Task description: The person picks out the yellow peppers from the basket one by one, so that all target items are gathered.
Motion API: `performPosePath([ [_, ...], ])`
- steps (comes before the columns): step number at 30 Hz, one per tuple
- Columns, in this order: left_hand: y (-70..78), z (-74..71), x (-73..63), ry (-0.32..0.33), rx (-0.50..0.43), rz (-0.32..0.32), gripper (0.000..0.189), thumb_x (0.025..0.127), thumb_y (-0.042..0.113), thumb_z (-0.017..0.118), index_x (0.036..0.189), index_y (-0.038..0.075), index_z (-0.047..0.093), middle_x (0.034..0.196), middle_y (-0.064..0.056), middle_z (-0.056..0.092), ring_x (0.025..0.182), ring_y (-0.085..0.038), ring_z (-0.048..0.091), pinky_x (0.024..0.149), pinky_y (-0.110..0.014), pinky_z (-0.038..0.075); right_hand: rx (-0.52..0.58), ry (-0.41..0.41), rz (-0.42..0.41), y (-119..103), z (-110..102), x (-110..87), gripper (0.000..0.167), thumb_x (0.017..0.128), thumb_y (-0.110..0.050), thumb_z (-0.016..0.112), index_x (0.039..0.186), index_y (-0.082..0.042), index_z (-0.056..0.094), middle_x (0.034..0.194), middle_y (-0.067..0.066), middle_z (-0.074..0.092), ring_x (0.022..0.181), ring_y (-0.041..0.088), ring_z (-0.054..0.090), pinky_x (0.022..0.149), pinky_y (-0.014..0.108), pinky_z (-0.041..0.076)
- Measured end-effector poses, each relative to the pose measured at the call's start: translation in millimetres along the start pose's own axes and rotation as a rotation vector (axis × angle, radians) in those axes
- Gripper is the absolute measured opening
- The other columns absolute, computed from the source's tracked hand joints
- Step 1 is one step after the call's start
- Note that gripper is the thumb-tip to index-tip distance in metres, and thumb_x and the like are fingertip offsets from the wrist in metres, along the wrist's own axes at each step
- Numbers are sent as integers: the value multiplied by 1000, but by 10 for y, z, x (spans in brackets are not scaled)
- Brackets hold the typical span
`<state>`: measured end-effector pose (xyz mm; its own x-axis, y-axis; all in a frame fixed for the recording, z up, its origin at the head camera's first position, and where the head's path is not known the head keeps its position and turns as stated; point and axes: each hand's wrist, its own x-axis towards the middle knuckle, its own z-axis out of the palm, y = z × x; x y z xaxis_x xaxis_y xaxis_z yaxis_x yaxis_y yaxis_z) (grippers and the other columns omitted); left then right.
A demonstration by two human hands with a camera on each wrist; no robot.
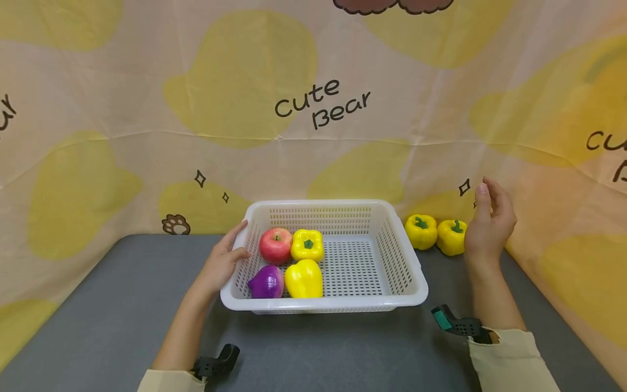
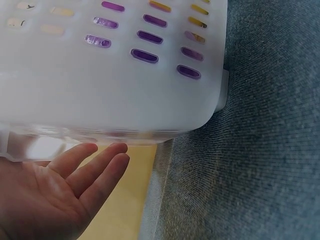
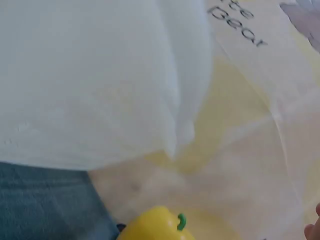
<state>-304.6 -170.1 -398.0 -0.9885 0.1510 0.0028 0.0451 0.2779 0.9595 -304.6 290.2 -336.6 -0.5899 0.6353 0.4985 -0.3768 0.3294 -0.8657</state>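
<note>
A white plastic basket [image 1: 349, 301] with slotted walls sits at the middle of the grey table. My left hand [image 1: 222, 265] grips its left rim, thumb over the edge; in the left wrist view the fingertips touch the wall. In the basket's left half lie a red apple [image 1: 275, 245], a purple onion [image 1: 266, 282] and two yellow bell peppers [image 1: 307, 245], one upright. To the right of the basket stand two more, a yellow bell pepper [image 1: 420, 232] and another yellow bell pepper [image 1: 451, 238]. Beside these my right hand [image 1: 491, 223] is raised, fingers loosely bent, holding nothing.
A patterned cloth [image 1: 240, 81] with yellow patches and lettering hangs behind the grey table [image 1: 137, 305] and along its right side. Both wrists wear black camera bands, the left band [image 1: 217, 363] and the right band [image 1: 460, 322].
</note>
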Motion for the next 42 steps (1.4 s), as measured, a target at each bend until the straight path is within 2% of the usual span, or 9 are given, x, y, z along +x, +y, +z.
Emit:
performPosePath([
  [4,-2,5,0,-2,6,8,77,94,1,47,163,14,17,159,-33,31,130,-55,52,95,-54,58,-2,-58,-35,-129,69,-80,39,104,-31,53,137,-14,63,135,-4,63,123,6,52,114,26,41],
  [9,4,14,3,0,15,17,77,93,1,48,163,13,18,159,-33,32,129,-54,53,94,-53,59,-36,-142,-116,-289,139,-185,41,102,-27,57,140,-12,60,138,1,61,124,8,54,110,26,46],
  [16,7,7,4,4,17,6,76,94,1,47,163,15,18,160,-32,31,130,-54,53,95,-53,59,-15,-313,-103,-506,228,-371,44,102,-26,57,144,-15,56,142,0,58,129,11,52,113,28,45],
  [19,10,14,-6,3,21,6,77,94,0,47,163,15,18,159,-32,31,130,-54,53,94,-54,59,-48,-392,-130,-549,273,-455,46,101,-25,58,146,-15,54,146,-1,56,132,16,52,117,34,44],
  [24,9,18,-6,8,31,4,77,93,1,48,163,15,19,159,-32,32,129,-54,54,94,-53,59,-69,-486,-175,-559,353,-575,47,99,-20,60,145,-13,54,148,3,55,131,19,52,117,43,44],
  [31,-4,12,6,10,30,8,76,93,0,47,163,15,19,159,-31,32,130,-54,53,95,-53,58,-155,-608,-231,-487,483,-745,52,98,-25,62,148,-14,51,150,11,51,134,29,51,114,57,43],
  [42,-6,4,-5,13,30,9,76,94,1,47,163,15,19,159,-32,33,130,-54,54,94,-54,58,-346,-799,-316,-332,677,-979,65,93,-38,69,150,-16,47,153,10,47,136,31,49,108,57,49],
])
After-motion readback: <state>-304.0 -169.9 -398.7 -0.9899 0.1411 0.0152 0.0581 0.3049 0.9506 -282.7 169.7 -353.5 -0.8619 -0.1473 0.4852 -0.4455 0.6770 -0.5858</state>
